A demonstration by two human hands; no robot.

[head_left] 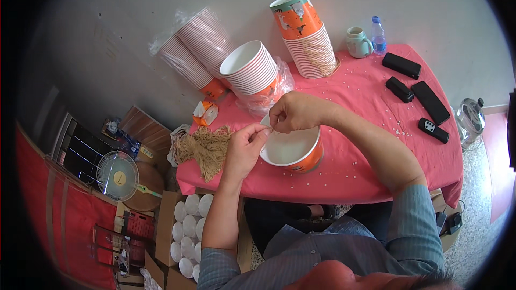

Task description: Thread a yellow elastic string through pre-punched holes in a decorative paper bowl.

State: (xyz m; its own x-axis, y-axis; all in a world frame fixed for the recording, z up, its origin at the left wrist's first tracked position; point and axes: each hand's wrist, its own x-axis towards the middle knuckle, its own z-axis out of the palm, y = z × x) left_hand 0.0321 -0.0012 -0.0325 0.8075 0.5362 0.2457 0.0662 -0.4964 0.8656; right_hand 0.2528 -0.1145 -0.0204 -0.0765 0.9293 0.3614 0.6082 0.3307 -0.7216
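Observation:
An orange-and-white paper bucket (294, 153) stands upright near the front edge of the pink-covered table, its open mouth toward me. Over its left rim my left hand (244, 147) and my right hand (296, 113) come close together. The fingertips of each are pinched; whatever lies between them is too small to make out. A bundle of tan twine (207, 150) lies just left of my left hand. Behind my hands, a stack of nested paper buckets (250, 70) leans in clear plastic wrap.
Another tall bucket stack (306, 48) has cords draped down its side. Wrapped stacks (196, 48) lean at the wall. A mug (357, 43), a water bottle (378, 37) and several black devices (430, 102) sit at right. Below left, a carton (166, 231) holds white cups. Small white bits dot the pink cloth (365, 166).

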